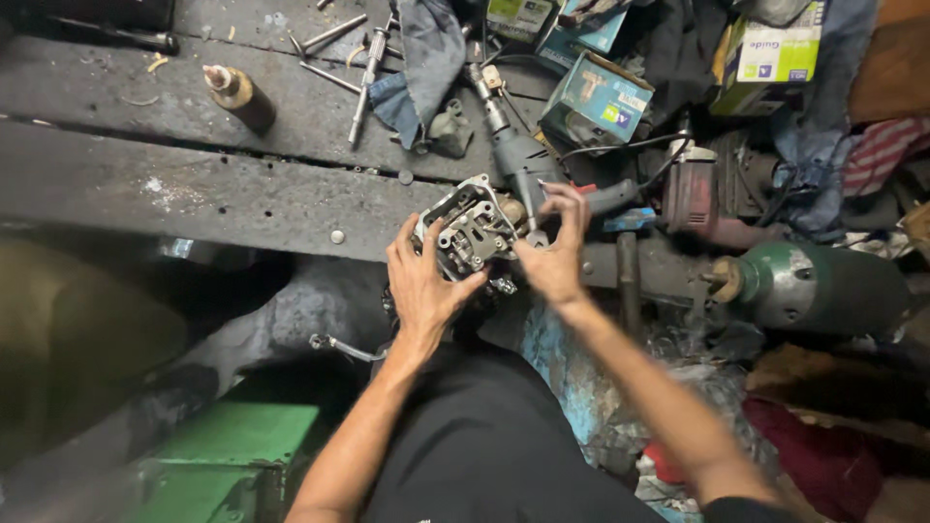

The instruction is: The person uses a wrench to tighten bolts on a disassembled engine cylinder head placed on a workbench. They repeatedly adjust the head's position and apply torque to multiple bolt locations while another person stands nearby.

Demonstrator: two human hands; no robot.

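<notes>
a grey metal engine part [472, 230] is held over the edge of the dark workbench [242, 194], clasped by the left hand [423, 281] from below and pinched by the right hand [555, 254] at its right side (an electric drill [518, 155] lies just behind it).

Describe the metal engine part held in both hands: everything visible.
The metal engine part is a grey, grimy cast block, roughly square, with its open face toward the camera showing small springs, bolts and recesses inside. It is held tilted above the edge of the dark workbench. The left hand grips its lower left side; the right hand holds its right edge, fingers pinching near the top.
</notes>
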